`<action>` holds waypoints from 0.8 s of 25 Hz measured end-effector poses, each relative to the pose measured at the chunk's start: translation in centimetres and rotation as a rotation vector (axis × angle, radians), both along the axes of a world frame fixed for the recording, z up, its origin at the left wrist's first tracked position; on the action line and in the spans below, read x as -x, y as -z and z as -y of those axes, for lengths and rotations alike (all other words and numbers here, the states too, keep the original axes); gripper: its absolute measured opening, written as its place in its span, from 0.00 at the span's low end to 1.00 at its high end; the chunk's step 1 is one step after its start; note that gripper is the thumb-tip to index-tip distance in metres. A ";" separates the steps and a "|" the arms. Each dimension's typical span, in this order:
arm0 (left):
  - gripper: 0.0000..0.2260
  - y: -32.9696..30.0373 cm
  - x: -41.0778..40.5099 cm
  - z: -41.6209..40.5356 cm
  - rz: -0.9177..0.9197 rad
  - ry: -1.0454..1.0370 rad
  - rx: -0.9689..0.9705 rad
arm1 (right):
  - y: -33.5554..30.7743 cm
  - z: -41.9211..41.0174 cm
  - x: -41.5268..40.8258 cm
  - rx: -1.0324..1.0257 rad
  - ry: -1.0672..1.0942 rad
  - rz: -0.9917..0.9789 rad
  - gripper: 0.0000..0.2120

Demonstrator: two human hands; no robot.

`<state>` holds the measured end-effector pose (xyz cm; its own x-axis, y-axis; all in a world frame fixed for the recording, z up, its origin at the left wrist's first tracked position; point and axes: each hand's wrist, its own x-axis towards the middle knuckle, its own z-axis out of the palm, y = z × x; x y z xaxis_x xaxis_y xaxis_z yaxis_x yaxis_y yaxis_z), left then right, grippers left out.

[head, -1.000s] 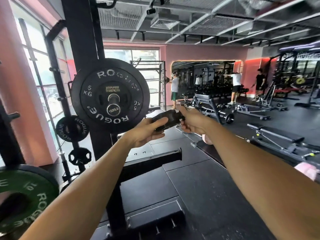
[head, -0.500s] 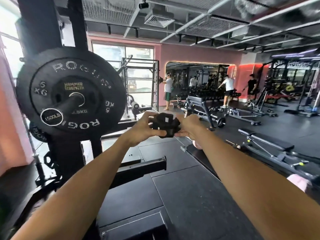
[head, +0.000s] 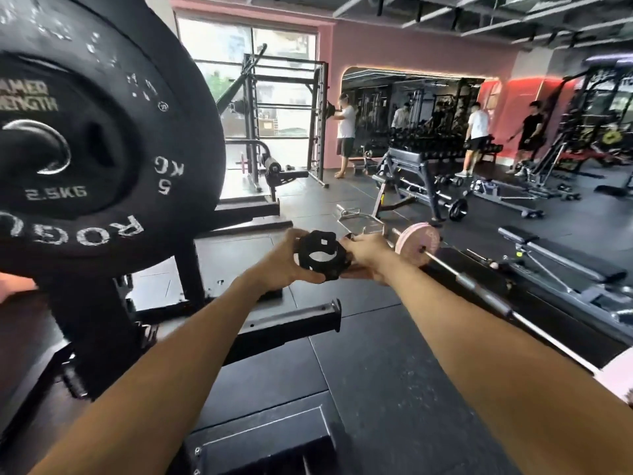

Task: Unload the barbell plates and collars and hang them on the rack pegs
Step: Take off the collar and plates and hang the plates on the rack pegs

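Two hands, left hand (head: 284, 264) and right hand (head: 368, 257), pinch one black barbell collar (head: 322, 257) from opposite sides, held in open air above the rubber floor (head: 394, 382). The black 5 kg plate (head: 137, 138) on its rack peg (head: 34, 150) hangs just left; a pink-plated barbell (head: 416, 240) lies right.

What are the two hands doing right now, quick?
Left hand: grips the black collar from its left side.
Right hand: holds the same collar from the right.
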<state>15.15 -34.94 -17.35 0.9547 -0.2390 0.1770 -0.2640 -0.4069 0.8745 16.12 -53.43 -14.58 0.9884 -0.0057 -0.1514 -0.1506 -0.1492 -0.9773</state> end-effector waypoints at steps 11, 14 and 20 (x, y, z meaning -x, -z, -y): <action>0.44 17.5 -20.4 -1.5 -0.255 -0.034 -0.100 | 17.1 -2.5 -19.9 0.126 0.061 -0.258 0.10; 0.44 21.9 -23.2 -1.6 -0.325 -0.043 -0.156 | 21.8 -3.0 -22.9 0.087 0.069 -0.355 0.08; 0.42 28.4 -26.9 -2.1 -0.411 -0.063 -0.237 | 28.7 -4.2 -26.4 0.125 0.052 -0.448 0.08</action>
<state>42.01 -32.87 -45.73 0.9481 -0.1669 -0.2708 0.1156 -0.6122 0.7822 42.56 -49.19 -43.25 0.8240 -0.0987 -0.5579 -0.5637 -0.2423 -0.7896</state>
